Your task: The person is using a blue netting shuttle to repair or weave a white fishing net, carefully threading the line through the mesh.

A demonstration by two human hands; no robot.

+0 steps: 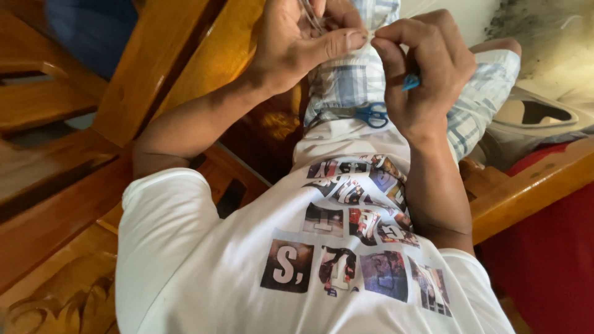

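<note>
My left hand (309, 43) and my right hand (421, 68) meet fingertip to fingertip above my lap, at the top of the view. The left thumb and fingers pinch a thin thread-like strand (307, 13); what sits right at the pinch is too small to tell. My right hand pinches at the same spot and keeps a small blue object (410, 81) tucked in its palm. Scissors with blue handles (371, 114) lie on my checked shorts (346, 80), just below the hands. My white printed T-shirt (247, 260) fills the lower view.
Carved wooden seat frames (74, 185) run along the left, and a wooden arm (526, 185) crosses at the right. A red cushion (544, 260) lies at the lower right. A pale slipper (538, 114) rests on the floor at the upper right.
</note>
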